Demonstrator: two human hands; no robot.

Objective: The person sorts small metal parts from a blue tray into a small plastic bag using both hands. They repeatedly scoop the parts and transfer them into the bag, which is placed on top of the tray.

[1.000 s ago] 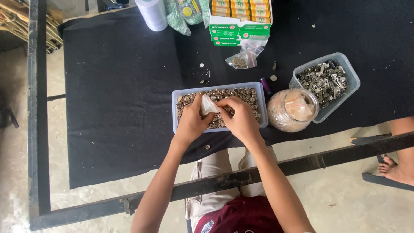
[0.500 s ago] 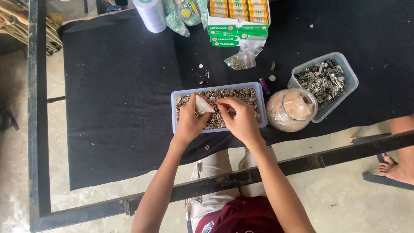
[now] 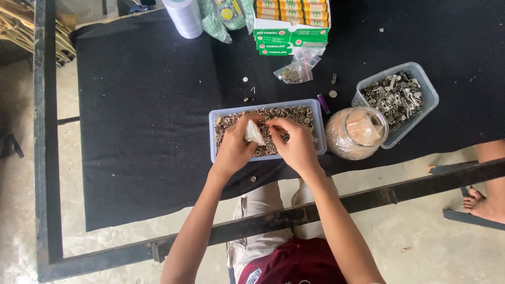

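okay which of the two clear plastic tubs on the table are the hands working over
The middle tub, full of small round metal pieces. Both hands, left and right, are over it; the other tub, holding bigger metal clips, sits apart at the right.

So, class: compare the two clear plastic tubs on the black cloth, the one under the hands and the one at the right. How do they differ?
The tub under the hands holds small round metal rings; the right tub holds larger, angular metal clips. The tub under the hands sits square to the table edge; the right tub is turned at an angle. The left hand and right hand work over the first; nothing reaches into the second. Both are clear, rectangular and lidless.
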